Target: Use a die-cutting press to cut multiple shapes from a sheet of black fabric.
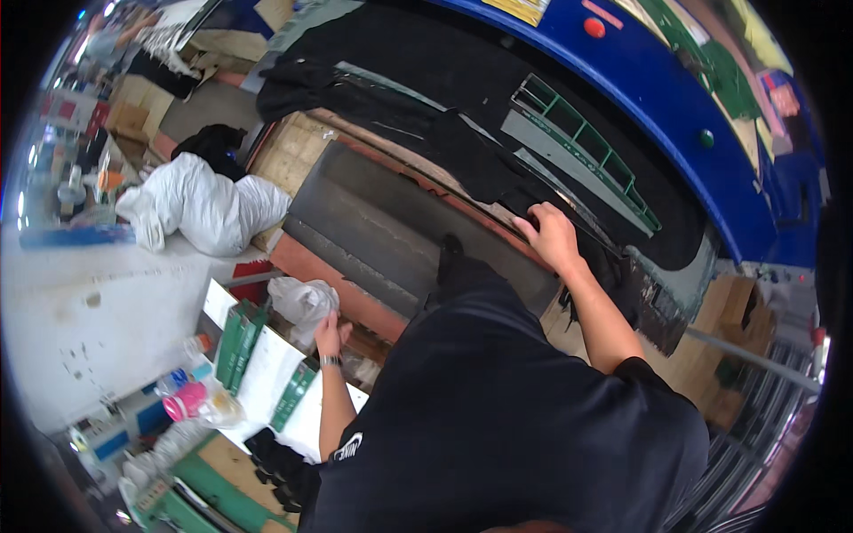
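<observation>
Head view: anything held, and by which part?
Cannot tell: the left hand is at the white bag, lower right side; the right hand by the black fabric, near edge.

The top edge crops 1 yellow sheet [519,8]; the pale bag [302,300] hides its inside.

A frame [571,147] lies far right on cloth [391,53] — the right hand [553,238] nearer. Left, a bag [305,300] sits beside the left hand [330,338].

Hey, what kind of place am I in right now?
Probably a garment or textile workshop. Black fabric is spread beneath a big blue machine with red and green buttons, and a green slotted frame, perhaps a template, lies on top.
</observation>
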A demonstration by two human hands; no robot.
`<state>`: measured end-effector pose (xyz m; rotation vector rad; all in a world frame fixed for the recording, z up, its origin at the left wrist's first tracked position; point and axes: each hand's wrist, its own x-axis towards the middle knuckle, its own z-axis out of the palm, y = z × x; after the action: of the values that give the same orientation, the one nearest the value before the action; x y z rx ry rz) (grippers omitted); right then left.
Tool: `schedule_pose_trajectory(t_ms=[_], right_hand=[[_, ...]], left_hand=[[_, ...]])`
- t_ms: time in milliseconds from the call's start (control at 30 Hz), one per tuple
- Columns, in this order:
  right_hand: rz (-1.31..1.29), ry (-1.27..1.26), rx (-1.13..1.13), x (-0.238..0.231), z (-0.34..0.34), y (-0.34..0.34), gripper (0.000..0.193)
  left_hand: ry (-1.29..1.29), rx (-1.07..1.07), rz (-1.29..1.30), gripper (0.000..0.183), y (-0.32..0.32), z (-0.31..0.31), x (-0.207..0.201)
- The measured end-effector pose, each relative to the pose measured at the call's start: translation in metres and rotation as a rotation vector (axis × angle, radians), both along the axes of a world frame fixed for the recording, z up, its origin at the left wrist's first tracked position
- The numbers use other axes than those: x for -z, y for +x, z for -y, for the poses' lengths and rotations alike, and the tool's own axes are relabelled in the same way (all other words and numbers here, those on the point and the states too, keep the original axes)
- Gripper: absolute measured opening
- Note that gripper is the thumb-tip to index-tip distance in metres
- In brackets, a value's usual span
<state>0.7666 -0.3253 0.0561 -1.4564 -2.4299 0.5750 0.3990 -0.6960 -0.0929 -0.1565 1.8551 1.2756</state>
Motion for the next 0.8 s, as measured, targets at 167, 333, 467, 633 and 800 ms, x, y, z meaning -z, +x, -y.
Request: schedule_pose_trajectory(t_ms=[167,333,467,633,800], right_hand=[[0.020,0.007,0.074,0.002,0.011,-0.009,0.036],[-0.014,-0.027,0.183,0.003,0.009,-0.011,0.038],[0.004,-0.057,0.219,0.005,0.002,-0.017,0.042],[0.089,-0.173,0.257,-0.019,-0.003,-0.023,0.044],[0.066,-0.387,0.270,-0.031,-0.008,-0.017,0.046]], left_hand=[[0.292,0.384,-0.314,0.029,-0.068,-0.177,-0.033],[0.413,0.597,-0.372,0.028,-0.063,-0.336,-0.103],[0.393,0.827,-0.572,0.025,-0.070,-0.402,-0.122],[0.454,0.873,-0.476,0.018,-0.086,-0.453,-0.137],[0.433,0.837,-0.652,0.017,-0.155,-0.482,-0.126]])
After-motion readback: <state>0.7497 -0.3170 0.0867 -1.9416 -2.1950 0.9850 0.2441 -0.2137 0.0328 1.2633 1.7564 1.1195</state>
